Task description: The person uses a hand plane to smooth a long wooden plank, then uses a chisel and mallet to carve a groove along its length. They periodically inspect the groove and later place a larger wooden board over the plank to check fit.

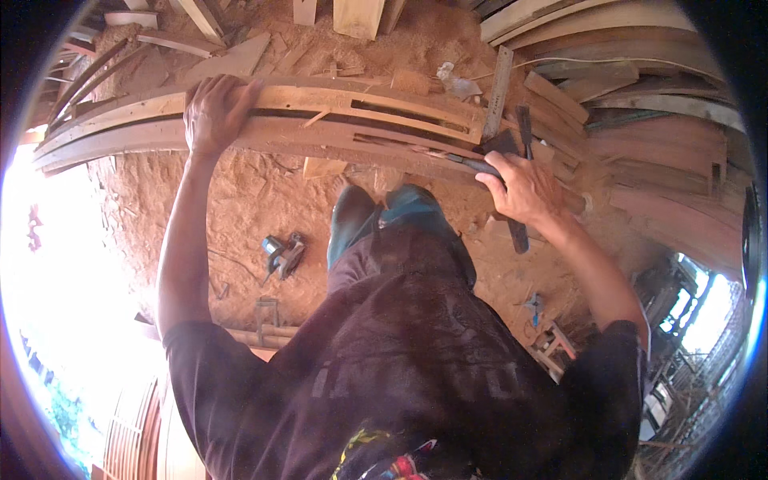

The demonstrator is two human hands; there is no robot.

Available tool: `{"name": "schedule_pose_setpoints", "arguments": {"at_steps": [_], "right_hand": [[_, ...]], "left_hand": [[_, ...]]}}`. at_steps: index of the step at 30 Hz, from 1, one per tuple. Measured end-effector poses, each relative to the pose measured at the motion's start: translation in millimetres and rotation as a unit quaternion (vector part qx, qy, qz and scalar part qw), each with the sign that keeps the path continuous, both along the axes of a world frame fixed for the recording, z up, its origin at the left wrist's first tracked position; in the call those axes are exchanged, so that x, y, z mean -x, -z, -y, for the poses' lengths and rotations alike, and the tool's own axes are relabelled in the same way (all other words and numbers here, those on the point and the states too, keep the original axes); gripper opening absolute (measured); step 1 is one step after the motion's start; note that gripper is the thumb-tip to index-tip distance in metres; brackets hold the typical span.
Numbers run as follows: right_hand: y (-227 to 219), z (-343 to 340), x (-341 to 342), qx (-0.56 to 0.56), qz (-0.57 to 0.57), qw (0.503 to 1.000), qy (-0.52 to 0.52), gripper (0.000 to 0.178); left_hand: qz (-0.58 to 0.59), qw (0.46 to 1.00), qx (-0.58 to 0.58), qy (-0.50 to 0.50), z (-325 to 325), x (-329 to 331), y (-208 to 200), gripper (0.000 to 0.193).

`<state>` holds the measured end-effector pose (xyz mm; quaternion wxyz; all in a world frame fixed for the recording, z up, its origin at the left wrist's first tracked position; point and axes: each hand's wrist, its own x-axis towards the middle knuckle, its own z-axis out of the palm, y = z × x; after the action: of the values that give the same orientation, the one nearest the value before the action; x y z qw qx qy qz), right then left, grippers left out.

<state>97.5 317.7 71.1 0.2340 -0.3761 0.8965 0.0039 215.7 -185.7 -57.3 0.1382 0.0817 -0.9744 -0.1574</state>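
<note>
A long pale wooden board (296, 98) lies across in front of me, with a narrow slot cut near its right end. My left hand (214, 116) is closed over the board's left part, fingers over the far edge. Alongside, on the near side, runs a darker reddish-brown timber (296, 138). At the right end, my right hand (524, 188) is closed on a dark narrow tool (468, 162) that points left along the timber; its kind is unclear. A dark flat bar (518, 237) shows below that hand, partly hidden.
A blue power tool (282, 254) with a cord lies on the sawdust-covered ground (232, 192). Stacked timbers (656, 152) fill the right side, and a metal ruler-like strip (498, 92) leans by the board's end. Offcuts (356, 18) lie at the far side.
</note>
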Motion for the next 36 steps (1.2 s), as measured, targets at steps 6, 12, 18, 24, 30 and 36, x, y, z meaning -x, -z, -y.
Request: {"name": "schedule_pose_setpoints", "arguments": {"at_steps": [6, 12, 18, 24, 30, 36], "right_hand": [[-40.9, 16.7, 3.7, -0.052, 0.010, 0.998, 0.040, 0.045], [-87.1, 45.2, -1.4, -0.156, -0.044, 0.987, -0.015, 0.046], [-3.9, 24.9, 0.4, -0.063, -0.011, 0.998, 0.003, 0.054], [-12.1, 11.0, 10.8, -0.082, 0.044, 0.995, 0.045, 0.074], [-74.9, 39.0, 39.4, 0.191, 0.136, 0.960, 0.156, 0.069], [-94.5, -1.8, 59.3, 0.203, -0.017, 0.978, 0.042, 0.067]], "left_hand": [[0.024, 0.999, -0.017, -0.017, 7.3, -4.2, 7.5, 0.062], [0.022, 1.000, -0.015, -0.017, 6.8, -2.5, 6.2, 0.063], [-0.028, 0.999, -0.017, 0.000, 4.3, -2.6, 11.6, 0.057], [-0.026, 0.999, -0.015, -0.032, -4.9, -4.5, 6.9, 0.040], [-0.032, 0.999, -0.003, -0.043, 11.7, -2.1, 26.6, 0.043], [-0.054, 0.998, 0.003, -0.030, 1.1, -3.1, 16.5, 0.032]]}}
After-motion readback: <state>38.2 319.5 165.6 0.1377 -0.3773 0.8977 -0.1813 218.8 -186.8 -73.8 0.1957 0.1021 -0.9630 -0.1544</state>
